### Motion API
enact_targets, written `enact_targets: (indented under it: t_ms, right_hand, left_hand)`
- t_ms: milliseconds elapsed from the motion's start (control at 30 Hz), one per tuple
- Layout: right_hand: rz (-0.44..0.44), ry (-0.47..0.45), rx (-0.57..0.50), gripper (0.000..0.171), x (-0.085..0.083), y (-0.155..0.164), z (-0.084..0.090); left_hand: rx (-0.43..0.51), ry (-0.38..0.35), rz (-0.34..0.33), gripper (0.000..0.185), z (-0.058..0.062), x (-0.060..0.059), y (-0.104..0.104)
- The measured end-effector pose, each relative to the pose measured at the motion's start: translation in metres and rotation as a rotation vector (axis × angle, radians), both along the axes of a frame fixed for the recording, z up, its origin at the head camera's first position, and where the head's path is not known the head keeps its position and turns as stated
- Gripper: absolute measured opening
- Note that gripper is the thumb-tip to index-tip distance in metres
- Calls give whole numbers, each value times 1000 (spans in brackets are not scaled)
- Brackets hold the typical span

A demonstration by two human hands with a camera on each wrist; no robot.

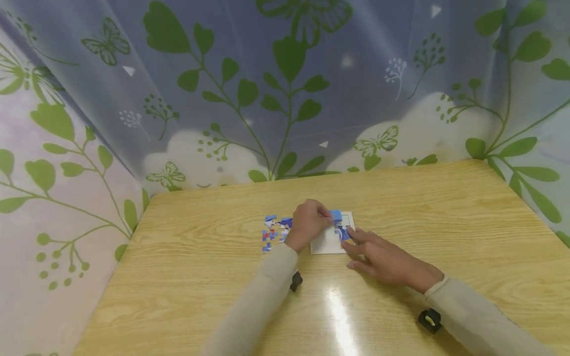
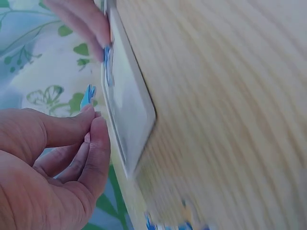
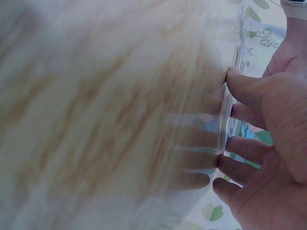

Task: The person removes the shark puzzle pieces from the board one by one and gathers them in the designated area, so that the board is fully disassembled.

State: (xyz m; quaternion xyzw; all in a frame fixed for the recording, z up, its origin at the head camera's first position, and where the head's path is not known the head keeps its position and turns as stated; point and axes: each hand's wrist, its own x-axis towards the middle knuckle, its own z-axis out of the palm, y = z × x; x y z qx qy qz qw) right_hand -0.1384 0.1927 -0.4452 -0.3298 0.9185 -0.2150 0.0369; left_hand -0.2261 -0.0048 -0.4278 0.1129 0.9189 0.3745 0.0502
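A white puzzle board [image 1: 325, 244] lies flat on the table, with blue jigsaw pieces [image 1: 344, 234] set along its right side. Above the board, my left hand [image 1: 307, 222] pinches a small light-blue jigsaw piece [image 2: 88, 96] between thumb and index finger. My right hand [image 1: 385, 256] rests at the board's right edge, its fingers spread and fairly straight, fingertips touching the board and the pieces there. In the right wrist view, the thumb [image 3: 244, 86] and fingers lie along the thin board edge [image 3: 223, 127]. Loose jigsaw pieces [image 1: 269, 235] lie left of the board, partly hidden behind my left hand.
The wood-grain table [image 1: 187, 277] reaches to a curtain [image 1: 240, 99] printed with leaves and butterflies at the back and sides. Black devices [image 1: 429, 320] are strapped under both wrists. Light glares on the tabletop in front of the board.
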Motion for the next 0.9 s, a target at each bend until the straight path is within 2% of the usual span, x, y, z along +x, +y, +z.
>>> enact_targets:
  t_ms: [267,733,900]
  right_hand:
    - [-11,-15,4,48,1,0,1]
    - [-10,-20,-14,48,2,-1,2]
    - [-9,-24,-10,48,1,-1,1]
  left_hand:
    - [49,-6,7,6,1,0,-27]
    - [28,-49,27,5,7,-1,-65]
    - [40,-77,26,5,5,-1,-75]
